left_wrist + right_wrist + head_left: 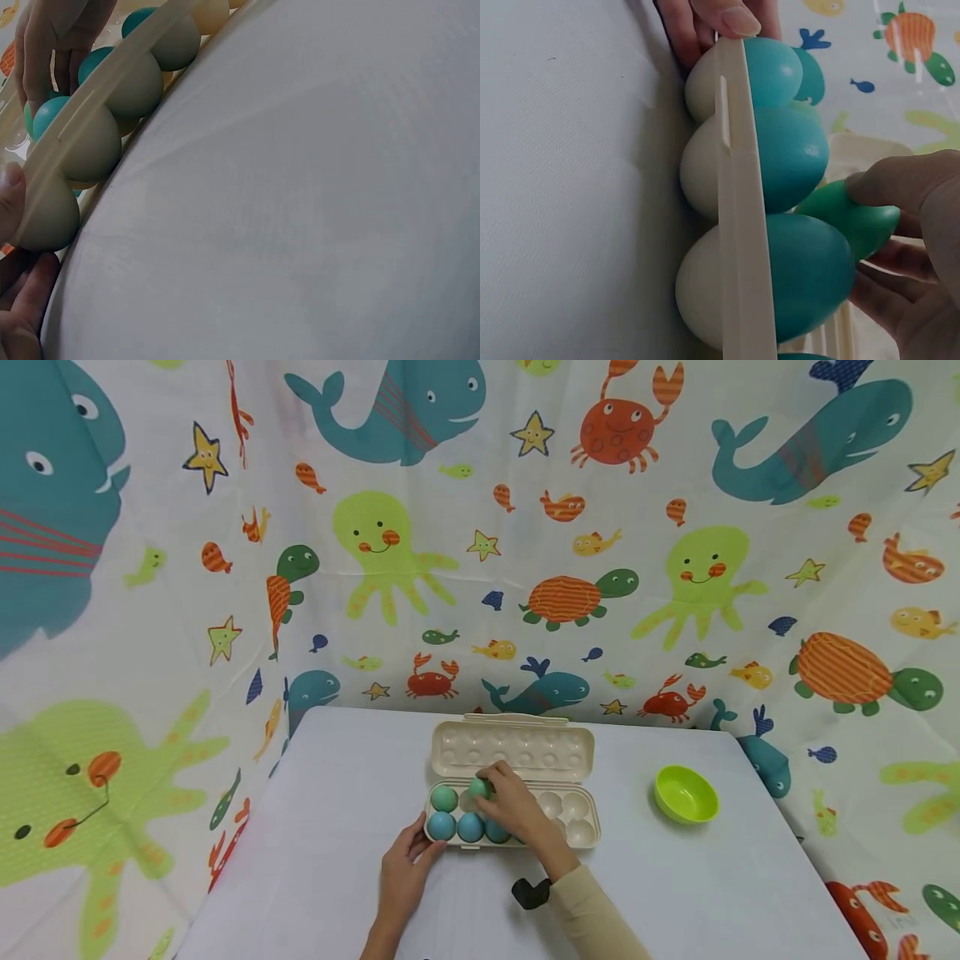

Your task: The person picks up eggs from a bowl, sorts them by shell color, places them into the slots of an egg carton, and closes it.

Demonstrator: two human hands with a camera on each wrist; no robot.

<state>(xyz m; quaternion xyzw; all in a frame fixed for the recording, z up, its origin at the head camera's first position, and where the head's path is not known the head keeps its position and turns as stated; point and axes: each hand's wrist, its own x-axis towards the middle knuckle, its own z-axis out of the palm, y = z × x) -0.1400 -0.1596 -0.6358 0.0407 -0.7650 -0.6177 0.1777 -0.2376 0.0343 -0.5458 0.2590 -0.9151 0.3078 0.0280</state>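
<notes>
An egg carton (592, 818) lies with its lid (517, 752) folded back on the white table. At its left end the left hand (405, 864) grips the edge, thumb on the rim (735, 187) and fingers lower down. The right hand (516, 802) pinches a green egg (855, 217) between thumb and fingers at the back row, just right of another green egg (444, 798). Several blue eggs, among them a blue egg (442, 827) at the left end, sit in the front row. The right hand and forearm hide part of that row.
To the right of the carton stands a lime-green bowl (686, 795). The carton's right-end cups (577, 806) are visible beyond the right hand. A patterned curtain (480, 610) with sea animals hangs behind and beside the table (300, 877).
</notes>
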